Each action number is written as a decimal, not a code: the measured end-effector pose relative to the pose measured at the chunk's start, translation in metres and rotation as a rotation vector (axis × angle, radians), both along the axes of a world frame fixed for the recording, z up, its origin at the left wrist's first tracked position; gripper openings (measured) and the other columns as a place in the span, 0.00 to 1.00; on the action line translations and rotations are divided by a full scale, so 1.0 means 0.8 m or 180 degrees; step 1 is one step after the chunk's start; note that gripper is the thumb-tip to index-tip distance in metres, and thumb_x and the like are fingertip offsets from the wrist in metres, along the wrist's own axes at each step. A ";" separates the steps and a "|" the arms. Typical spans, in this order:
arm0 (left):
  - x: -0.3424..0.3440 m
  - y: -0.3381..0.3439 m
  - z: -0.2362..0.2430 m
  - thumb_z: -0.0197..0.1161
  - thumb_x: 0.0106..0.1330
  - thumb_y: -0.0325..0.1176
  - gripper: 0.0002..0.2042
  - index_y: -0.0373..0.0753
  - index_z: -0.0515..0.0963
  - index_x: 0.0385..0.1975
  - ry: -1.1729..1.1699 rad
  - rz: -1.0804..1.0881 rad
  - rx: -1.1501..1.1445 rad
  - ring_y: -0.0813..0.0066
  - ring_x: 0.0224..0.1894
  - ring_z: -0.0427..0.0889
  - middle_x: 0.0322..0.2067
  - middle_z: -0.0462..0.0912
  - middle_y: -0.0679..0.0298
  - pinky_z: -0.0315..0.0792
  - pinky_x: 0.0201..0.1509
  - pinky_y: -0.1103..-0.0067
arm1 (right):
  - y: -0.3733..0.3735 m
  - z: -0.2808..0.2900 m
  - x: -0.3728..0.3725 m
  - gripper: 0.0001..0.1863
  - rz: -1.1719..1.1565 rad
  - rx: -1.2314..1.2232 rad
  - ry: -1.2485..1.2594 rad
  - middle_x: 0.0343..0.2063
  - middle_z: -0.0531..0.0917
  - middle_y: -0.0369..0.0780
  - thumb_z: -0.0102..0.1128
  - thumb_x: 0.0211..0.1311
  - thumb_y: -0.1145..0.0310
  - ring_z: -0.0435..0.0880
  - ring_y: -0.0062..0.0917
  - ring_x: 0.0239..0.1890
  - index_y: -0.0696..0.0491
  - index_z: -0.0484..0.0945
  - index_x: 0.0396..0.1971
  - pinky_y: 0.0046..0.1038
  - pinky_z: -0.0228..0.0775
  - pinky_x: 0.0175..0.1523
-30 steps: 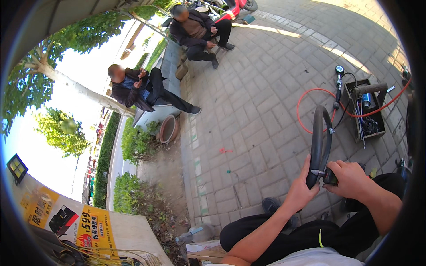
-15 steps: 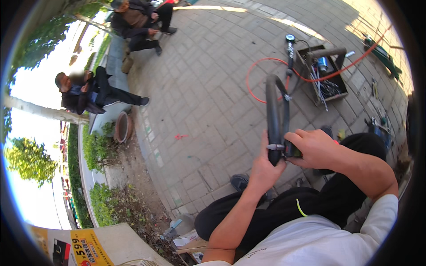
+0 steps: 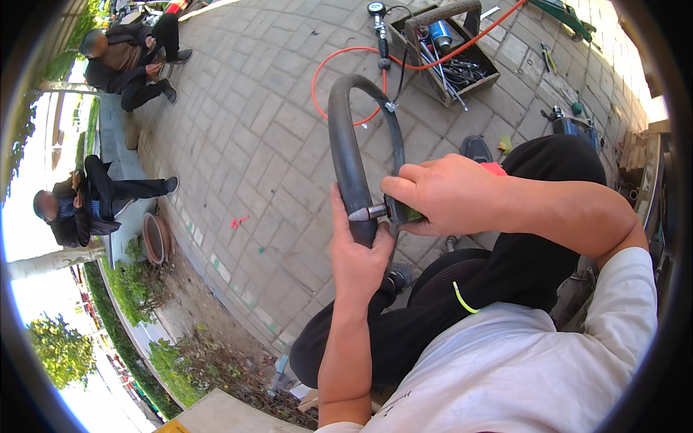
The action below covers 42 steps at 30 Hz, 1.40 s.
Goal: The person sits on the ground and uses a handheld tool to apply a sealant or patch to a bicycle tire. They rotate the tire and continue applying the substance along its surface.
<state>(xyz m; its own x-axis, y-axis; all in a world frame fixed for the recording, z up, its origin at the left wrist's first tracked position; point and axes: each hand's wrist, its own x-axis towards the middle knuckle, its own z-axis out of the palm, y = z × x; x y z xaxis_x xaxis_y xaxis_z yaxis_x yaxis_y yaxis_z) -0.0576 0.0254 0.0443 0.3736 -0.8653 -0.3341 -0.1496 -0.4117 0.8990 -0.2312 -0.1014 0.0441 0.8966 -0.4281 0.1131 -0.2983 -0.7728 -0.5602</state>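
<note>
My left hand [image 3: 359, 263] is wrapped around the lower end of a black inflated inner tube [image 3: 345, 155], with its thumb and fingers on either side. The tube stands up in a loop in front of my knees. My right hand [image 3: 451, 189] is closed around a dark hand tool whose silver tapered tip [image 3: 368, 212] lies across the tube just above my left thumb. I cannot tell whether the tip touches the rubber; my fingers hide most of the tool's body. A silver air chuck [image 3: 390, 107] sits on the tube's far side, on a thin black hose.
Beyond the tube lies an inflator with a round gauge [image 3: 376, 10] and a red air hose [image 3: 328, 60]. An open toolbox [image 3: 480, 85] holds tools and a blue can. Pliers [image 3: 548, 58] lie on the paving at right. Two seated people [image 3: 115, 54] are at far left.
The view has shifted, so the tube and both hands appear farther left and the toolbox higher up. Both hands keep their grips on the tube and the tool.
</note>
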 end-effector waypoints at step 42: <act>-0.002 0.001 -0.011 0.67 0.64 0.21 0.36 0.32 0.64 0.74 -0.0499 0.0128 -0.0171 0.78 0.38 0.83 0.41 0.84 0.62 0.80 0.45 0.77 | -0.003 -0.001 0.006 0.22 -0.0118 0.0048 -0.0037 0.32 0.84 0.46 0.76 0.57 0.59 0.90 0.45 0.32 0.56 0.75 0.42 0.43 0.83 0.35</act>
<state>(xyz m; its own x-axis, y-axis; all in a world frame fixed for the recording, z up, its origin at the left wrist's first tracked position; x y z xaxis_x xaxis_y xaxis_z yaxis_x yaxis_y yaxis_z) -0.0595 0.0259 0.0354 0.4523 -0.8636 -0.2225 -0.2742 -0.3721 0.8868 -0.2263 -0.1039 0.0437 0.8788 -0.4628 0.1168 -0.3200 -0.7528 -0.5753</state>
